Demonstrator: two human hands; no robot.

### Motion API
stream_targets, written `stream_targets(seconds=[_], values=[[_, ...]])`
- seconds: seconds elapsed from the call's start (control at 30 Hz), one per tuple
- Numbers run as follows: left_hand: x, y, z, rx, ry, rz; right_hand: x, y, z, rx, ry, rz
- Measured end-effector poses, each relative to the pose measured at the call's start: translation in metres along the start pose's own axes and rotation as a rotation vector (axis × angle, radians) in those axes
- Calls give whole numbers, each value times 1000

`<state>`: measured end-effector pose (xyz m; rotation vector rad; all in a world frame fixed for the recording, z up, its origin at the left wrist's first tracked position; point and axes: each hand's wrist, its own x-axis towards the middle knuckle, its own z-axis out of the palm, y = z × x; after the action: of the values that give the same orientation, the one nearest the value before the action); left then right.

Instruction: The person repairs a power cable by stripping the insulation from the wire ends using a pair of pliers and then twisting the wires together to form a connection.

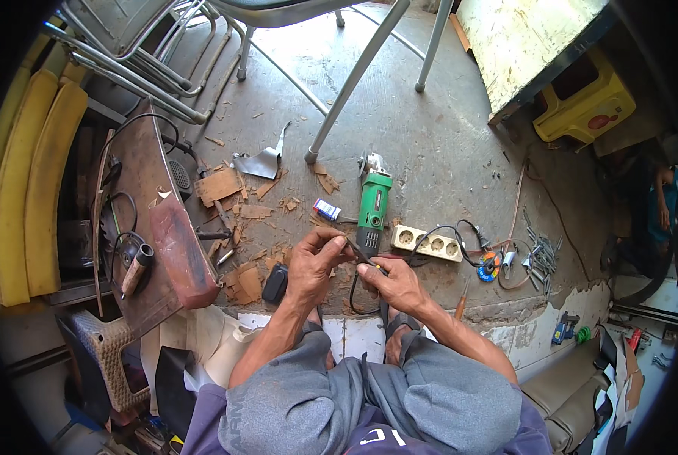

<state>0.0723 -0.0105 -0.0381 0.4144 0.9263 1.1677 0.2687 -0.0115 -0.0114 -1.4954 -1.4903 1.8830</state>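
Observation:
A black power cable (355, 250) runs between my two hands in front of my knees. My left hand (314, 265) pinches it between thumb and fingertips. My right hand (396, 284) grips it a little further along, with a small yellow bit showing by the thumb. Part of the cable loops down below my hands. Just beyond them a green angle grinder (374, 201) lies on the floor, its metal head pointing away from me. To its right is a cream power strip (427, 243) with round sockets.
Around lie a small blue-and-white box (327, 209), a black case (276, 283), brown scraps (219, 184), a grinding disc (488, 267), loose nails (545, 258) and a wooden-handled pointed tool (461, 299). Metal chair legs (358, 80) stand ahead; a worn wooden board (145, 220) stands left.

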Motion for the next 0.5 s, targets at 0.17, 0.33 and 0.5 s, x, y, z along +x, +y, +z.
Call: stream_targets(seconds=[0.17,0.33,0.5], values=[[-3,3,7,208,108,28,1,-2,0,-177,85,-34],[-4,6,2,662,201,151,2,-2,3,-328,187,-132],[-10,20,16,742,244,102,2,-2,5,-328,204,-145]])
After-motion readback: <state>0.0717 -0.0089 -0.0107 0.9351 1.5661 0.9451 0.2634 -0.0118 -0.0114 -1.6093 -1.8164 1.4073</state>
